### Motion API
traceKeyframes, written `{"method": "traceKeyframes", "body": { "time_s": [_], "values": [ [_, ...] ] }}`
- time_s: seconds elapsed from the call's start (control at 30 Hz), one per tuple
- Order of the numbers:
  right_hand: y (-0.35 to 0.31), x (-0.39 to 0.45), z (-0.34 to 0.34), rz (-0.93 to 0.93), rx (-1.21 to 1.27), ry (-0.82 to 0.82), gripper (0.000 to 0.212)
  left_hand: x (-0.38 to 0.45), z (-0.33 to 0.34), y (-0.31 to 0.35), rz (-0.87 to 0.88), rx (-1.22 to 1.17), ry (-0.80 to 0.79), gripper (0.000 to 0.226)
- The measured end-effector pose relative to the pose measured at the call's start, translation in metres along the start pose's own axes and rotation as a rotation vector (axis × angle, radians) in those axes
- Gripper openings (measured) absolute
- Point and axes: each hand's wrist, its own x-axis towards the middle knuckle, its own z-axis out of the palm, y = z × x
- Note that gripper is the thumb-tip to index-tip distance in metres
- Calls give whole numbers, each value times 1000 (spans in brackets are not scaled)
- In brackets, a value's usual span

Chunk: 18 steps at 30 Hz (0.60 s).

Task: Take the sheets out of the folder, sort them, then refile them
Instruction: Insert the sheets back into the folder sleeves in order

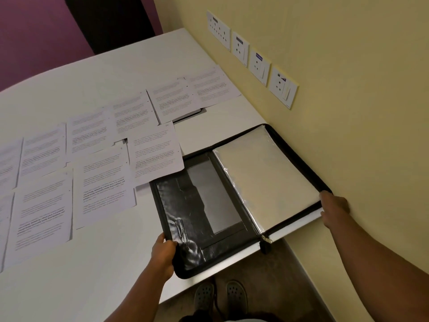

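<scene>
A black zip folder (199, 219) lies open on the white table (97, 275), its near corner hanging past the table's edge. Clear plastic sleeves (262, 182) fill its right half; the left half shows a dark inner pocket. My left hand (163, 256) grips the folder's near left edge, thumb on the inside. My right hand (334, 208) holds the folder's right edge next to the wall. Several printed sheets (102, 180) lie spread in two rows to the left. One sheet (155, 154) overlaps the folder's top left corner.
A yellow wall with a row of white power sockets (257, 63) runs close along the right. A dark chair back (111, 22) stands behind the table's far side. Below the table edge I see my shoes (220, 296) on the floor.
</scene>
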Motion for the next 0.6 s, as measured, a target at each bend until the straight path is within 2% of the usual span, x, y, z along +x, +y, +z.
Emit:
{"method": "traceKeyframes", "body": {
  "time_s": [0.07, 0.17, 0.33, 0.43, 0.5, 0.6],
  "values": [
    [5, -4, -1, -2, 191, -89, 32, 1, -1, -2, -22, -41, -29, 52],
    [17, -2, -3, -21, 435, -265, 44, -4, -2, -6, -37, -94, -52, 52],
    [22, -11, -13, 38, 718, -430, 20, -13, -9, -14, -49, -153, -76, 51],
    [26, -19, -20, 48, 859, -461, 20, -21, -13, -19, -58, -175, -84, 51],
    [30, -23, -24, 43, 903, -464, 25, -28, -14, -22, -64, -188, -84, 51],
    [39, -29, -31, 37, 946, -456, 22, -36, -15, -26, -70, -212, -83, 51]
  ]
}}
